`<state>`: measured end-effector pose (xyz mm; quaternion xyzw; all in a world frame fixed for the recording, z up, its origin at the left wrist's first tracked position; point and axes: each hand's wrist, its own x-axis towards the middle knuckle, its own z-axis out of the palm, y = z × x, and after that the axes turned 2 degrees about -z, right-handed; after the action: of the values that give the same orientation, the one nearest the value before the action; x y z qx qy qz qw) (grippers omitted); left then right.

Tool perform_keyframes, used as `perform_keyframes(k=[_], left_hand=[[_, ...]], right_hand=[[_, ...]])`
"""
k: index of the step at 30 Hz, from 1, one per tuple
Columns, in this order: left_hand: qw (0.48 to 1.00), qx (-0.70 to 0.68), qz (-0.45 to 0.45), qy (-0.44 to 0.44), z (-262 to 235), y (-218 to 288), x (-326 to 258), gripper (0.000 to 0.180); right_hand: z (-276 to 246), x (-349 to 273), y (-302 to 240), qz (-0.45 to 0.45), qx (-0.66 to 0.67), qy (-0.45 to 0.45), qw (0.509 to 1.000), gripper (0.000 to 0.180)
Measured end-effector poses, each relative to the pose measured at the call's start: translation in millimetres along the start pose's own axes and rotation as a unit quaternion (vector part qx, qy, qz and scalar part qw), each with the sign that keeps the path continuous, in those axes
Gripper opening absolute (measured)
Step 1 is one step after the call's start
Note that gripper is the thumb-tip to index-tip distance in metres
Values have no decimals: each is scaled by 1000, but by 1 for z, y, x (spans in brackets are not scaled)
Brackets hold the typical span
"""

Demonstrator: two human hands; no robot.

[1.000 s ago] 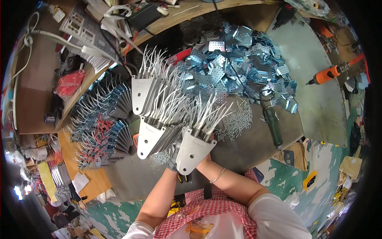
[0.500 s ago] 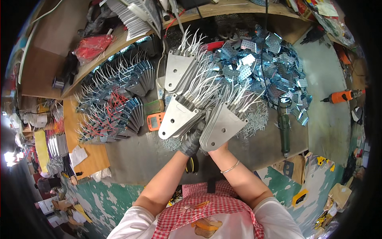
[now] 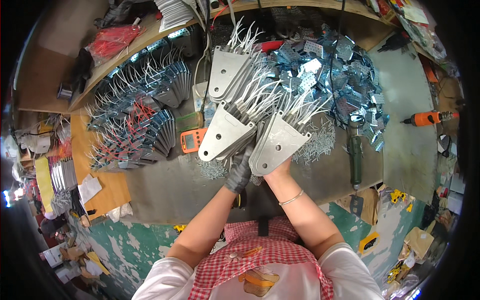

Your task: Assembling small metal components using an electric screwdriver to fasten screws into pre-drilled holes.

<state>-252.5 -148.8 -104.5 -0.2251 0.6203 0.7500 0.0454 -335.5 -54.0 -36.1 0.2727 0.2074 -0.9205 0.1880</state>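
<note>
left hand [image 3: 240, 172]: gloved, clamped under wired metal plates [image 3: 225, 132] | right hand [image 3: 277, 170]: bare, clamped on same bundle | held above workbench [image 3: 165, 185]

an orange handheld meter [image 3: 190, 140] lies on the grey tabletop [image 3: 165, 185] beside rows of stacked wired plates [image 3: 145, 135], with a heap of perforated metal brackets [image 3: 340, 75], loose nails [image 3: 320, 142], and an orange drill [image 3: 425, 118] farther right.
</note>
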Motion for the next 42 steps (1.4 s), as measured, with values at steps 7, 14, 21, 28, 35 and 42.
perform_keyframes(k=[7, 14, 21, 28, 35, 42], left_hand=[[980, 170, 12, 105, -36, -27, -31, 40], [729, 651, 206, 43, -6, -22, -46, 41], [828, 524, 188, 68, -11, -27, -34, 41], [901, 408, 98, 110, -13, -50, -6, 41], [835, 505, 173, 135, -13, -31, -9, 30], [855, 498, 80, 117, -13, -20, -11, 36]], right_hand=[[-27, -16, -17, 13, -205, 90, 975, 41], [-112, -38, -22, -314, -775, -175, 520, 33], [-102, -24, -23, -209, -739, -53, 638, 26], [-109, -24, -16, -311, -812, -194, 454, 30], [-120, -34, -23, -309, -816, -265, 410, 36], [-113, -24, -19, -330, -763, -202, 518, 30]])
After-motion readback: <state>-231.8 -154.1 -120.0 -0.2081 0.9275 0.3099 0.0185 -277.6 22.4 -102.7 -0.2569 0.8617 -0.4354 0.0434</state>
